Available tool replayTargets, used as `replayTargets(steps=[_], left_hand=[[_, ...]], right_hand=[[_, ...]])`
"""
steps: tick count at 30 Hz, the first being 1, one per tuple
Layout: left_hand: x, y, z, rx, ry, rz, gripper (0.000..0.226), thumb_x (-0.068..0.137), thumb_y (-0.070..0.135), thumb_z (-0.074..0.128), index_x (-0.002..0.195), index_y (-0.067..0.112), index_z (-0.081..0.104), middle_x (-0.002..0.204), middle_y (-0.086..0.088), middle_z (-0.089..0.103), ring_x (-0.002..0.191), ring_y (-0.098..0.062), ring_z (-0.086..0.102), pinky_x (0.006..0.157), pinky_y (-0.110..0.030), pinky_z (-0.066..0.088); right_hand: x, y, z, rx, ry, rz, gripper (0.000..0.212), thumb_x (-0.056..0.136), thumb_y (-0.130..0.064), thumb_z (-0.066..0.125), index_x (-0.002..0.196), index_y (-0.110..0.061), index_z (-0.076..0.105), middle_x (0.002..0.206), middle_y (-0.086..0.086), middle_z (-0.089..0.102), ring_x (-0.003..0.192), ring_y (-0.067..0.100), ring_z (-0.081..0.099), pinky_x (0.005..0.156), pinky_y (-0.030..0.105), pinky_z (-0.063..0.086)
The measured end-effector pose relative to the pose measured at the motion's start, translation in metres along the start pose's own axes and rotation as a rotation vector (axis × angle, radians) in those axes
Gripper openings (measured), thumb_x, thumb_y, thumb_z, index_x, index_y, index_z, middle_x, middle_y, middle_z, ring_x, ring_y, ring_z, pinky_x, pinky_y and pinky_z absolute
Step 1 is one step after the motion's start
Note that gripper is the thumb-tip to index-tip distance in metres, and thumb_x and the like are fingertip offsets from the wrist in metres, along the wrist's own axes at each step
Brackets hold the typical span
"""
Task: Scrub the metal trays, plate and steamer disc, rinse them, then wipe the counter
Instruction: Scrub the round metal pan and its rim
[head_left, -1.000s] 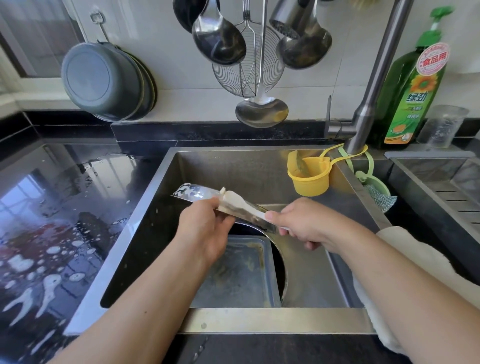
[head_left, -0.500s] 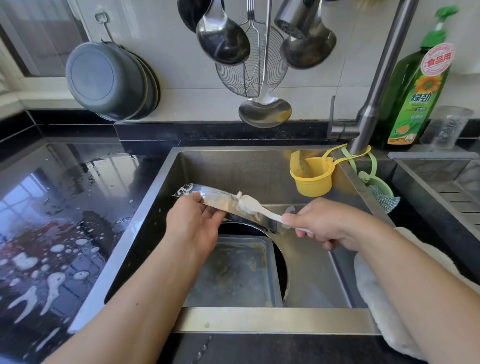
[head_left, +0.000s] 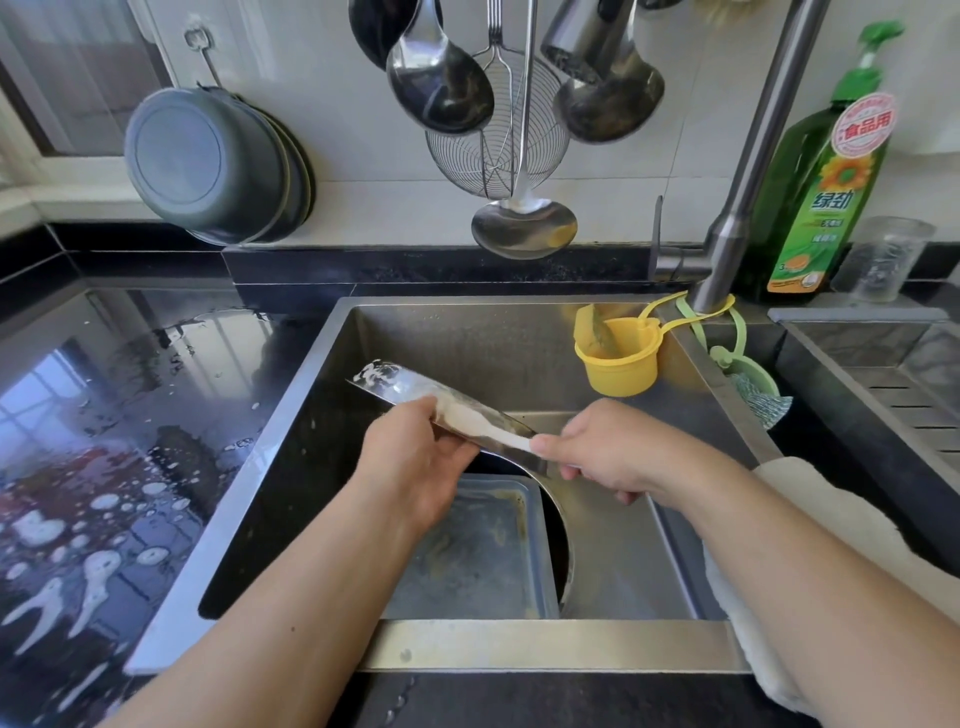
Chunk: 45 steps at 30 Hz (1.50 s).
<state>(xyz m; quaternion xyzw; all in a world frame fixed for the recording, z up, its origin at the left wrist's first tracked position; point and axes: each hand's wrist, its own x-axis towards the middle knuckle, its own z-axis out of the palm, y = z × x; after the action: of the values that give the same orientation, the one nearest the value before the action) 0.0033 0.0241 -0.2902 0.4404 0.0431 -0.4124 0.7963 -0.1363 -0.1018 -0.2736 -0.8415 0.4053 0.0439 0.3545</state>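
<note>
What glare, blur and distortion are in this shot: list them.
Head view: the wet black counter mirrors a bright window; the brush in the right hand is smeared by motion against the metal tray held by the left hand; wide-angle bending curves the tap and the sink rim.
</note>
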Motion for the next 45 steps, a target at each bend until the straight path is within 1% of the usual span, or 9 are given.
replayTargets(steps=[3, 7, 12, 18, 26, 31, 38, 42, 45], left_hand=[[0.002, 0.007, -0.004, -0.047, 0.034, 0.054, 0.028, 0.11, 0.006, 0.041, 0.132, -0.007, 0.051, 0.119, -0.028, 0.067, 0.101, -0.04, 0.072, 0.078, -0.05, 0.062], [0.004, 0.024, -0.011, -0.162, -0.004, 0.088, 0.036, 0.111, 0.018, 0.044, 0.14, -0.004, 0.048, 0.129, -0.023, 0.062, 0.115, -0.035, 0.066, 0.1, -0.047, 0.056], [-0.004, 0.0, 0.0, 0.045, -0.014, -0.024, 0.025, 0.108, 0.004, 0.041, 0.127, -0.007, 0.052, 0.113, -0.028, 0.068, 0.095, -0.04, 0.073, 0.08, -0.053, 0.06], [0.007, 0.028, -0.013, -0.161, 0.046, 0.053, 0.018, 0.107, 0.005, 0.046, 0.114, -0.005, 0.059, 0.11, -0.022, 0.067, 0.1, -0.034, 0.07, 0.076, -0.044, 0.059], [0.004, 0.008, -0.004, 0.041, 0.049, -0.014, 0.021, 0.109, 0.005, 0.041, 0.12, -0.005, 0.055, 0.11, -0.027, 0.069, 0.094, -0.04, 0.072, 0.07, -0.052, 0.058], [-0.001, 0.022, -0.008, -0.073, 0.034, 0.029, 0.019, 0.109, 0.015, 0.048, 0.117, -0.001, 0.055, 0.115, -0.023, 0.065, 0.1, -0.037, 0.07, 0.088, -0.054, 0.058], [-0.005, 0.005, 0.0, 0.078, -0.001, -0.009, 0.02, 0.106, 0.002, 0.043, 0.109, -0.006, 0.061, 0.102, -0.026, 0.074, 0.091, -0.038, 0.075, 0.077, -0.053, 0.059], [-0.002, 0.013, -0.004, 0.013, 0.012, 0.035, 0.023, 0.11, 0.013, 0.043, 0.114, -0.004, 0.057, 0.113, -0.027, 0.07, 0.098, -0.041, 0.073, 0.087, -0.061, 0.057], [-0.002, 0.015, -0.002, -0.047, -0.022, 0.049, 0.023, 0.108, 0.014, 0.051, 0.122, -0.004, 0.054, 0.115, -0.022, 0.065, 0.104, -0.036, 0.07, 0.093, -0.05, 0.058]], right_hand=[[0.0, -0.005, 0.002, -0.005, 0.013, -0.034, 0.05, 0.098, -0.055, 0.057, 0.068, -0.016, 0.066, 0.065, 0.001, 0.051, 0.057, 0.024, 0.05, 0.055, 0.027, 0.043], [-0.004, 0.011, -0.017, 0.046, 0.054, 0.036, 0.049, 0.097, -0.055, 0.058, 0.071, -0.014, 0.067, 0.072, 0.003, 0.052, 0.064, 0.027, 0.049, 0.06, 0.033, 0.042], [-0.002, -0.001, 0.0, -0.02, 0.013, -0.023, 0.048, 0.097, -0.054, 0.058, 0.069, -0.016, 0.068, 0.067, 0.002, 0.053, 0.055, 0.021, 0.048, 0.051, 0.025, 0.04], [-0.003, 0.01, -0.017, -0.039, 0.015, 0.035, 0.049, 0.096, -0.057, 0.058, 0.075, -0.014, 0.07, 0.077, 0.005, 0.056, 0.062, 0.026, 0.051, 0.063, 0.033, 0.043], [0.004, 0.0, -0.001, 0.025, 0.015, -0.022, 0.05, 0.095, -0.058, 0.059, 0.07, -0.015, 0.067, 0.065, 0.001, 0.05, 0.06, 0.025, 0.049, 0.06, 0.031, 0.043], [0.006, 0.014, -0.012, 0.115, 0.077, 0.026, 0.05, 0.093, -0.059, 0.061, 0.066, -0.016, 0.064, 0.067, 0.001, 0.049, 0.063, 0.025, 0.047, 0.06, 0.032, 0.042], [0.01, 0.001, 0.003, 0.145, 0.071, -0.032, 0.052, 0.095, -0.057, 0.06, 0.064, -0.015, 0.061, 0.062, 0.002, 0.047, 0.058, 0.023, 0.045, 0.055, 0.029, 0.041], [0.008, 0.013, -0.011, 0.11, 0.092, 0.053, 0.052, 0.095, -0.058, 0.058, 0.068, -0.014, 0.064, 0.068, 0.004, 0.049, 0.06, 0.026, 0.046, 0.06, 0.033, 0.042], [0.007, 0.019, -0.018, 0.089, 0.126, 0.076, 0.051, 0.098, -0.054, 0.056, 0.07, -0.013, 0.064, 0.068, 0.007, 0.05, 0.056, 0.026, 0.046, 0.061, 0.033, 0.041]])
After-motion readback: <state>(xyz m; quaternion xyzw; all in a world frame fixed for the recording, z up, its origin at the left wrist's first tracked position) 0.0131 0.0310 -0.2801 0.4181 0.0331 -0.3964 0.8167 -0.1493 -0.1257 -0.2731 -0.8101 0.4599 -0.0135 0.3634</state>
